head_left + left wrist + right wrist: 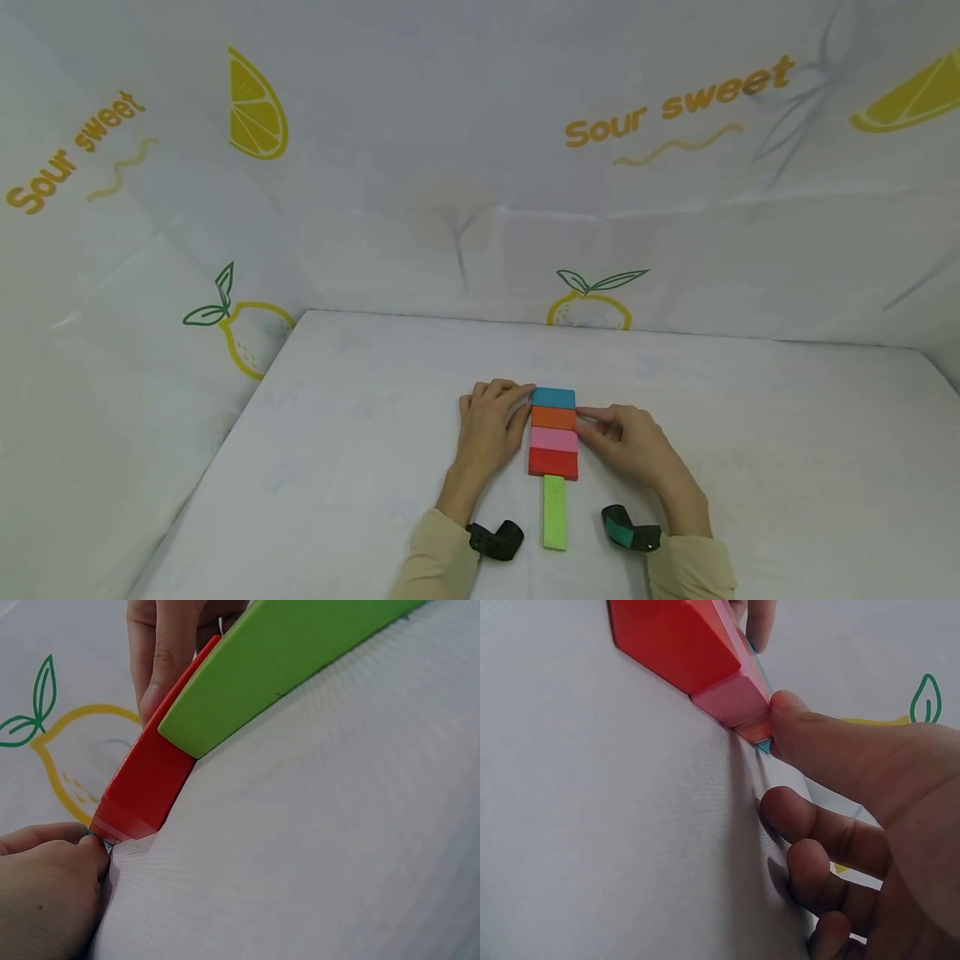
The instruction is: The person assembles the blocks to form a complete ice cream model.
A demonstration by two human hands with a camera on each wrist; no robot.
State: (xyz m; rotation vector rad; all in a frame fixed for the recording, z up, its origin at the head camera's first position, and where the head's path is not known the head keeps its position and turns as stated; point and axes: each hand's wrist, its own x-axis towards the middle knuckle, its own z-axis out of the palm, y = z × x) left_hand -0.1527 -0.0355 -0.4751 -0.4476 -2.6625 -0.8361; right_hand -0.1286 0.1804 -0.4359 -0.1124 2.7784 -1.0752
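Observation:
A column of flat rectangular blocks lies on the white cloth in the head view: a blue block (554, 397) farthest off, then an orange block (553, 417), a pink block (554, 439) and a red block (553, 463). From the red one a narrow green block (554, 512) extends toward the person, forming a stem. My left hand (489, 423) touches the left ends of the blue and orange blocks with its fingertips. On the opposite side, the thumb and index fingertip of my right hand (626, 437) rest at the orange block's right end; the other fingers curl loosely.
White cloth covers the table (360, 467). Behind it stands a white curtain (390, 250) printed with lemons and lettering. A dark wrist camera (498, 540) on the left arm and another wrist camera (630, 530) on the right flank the green block.

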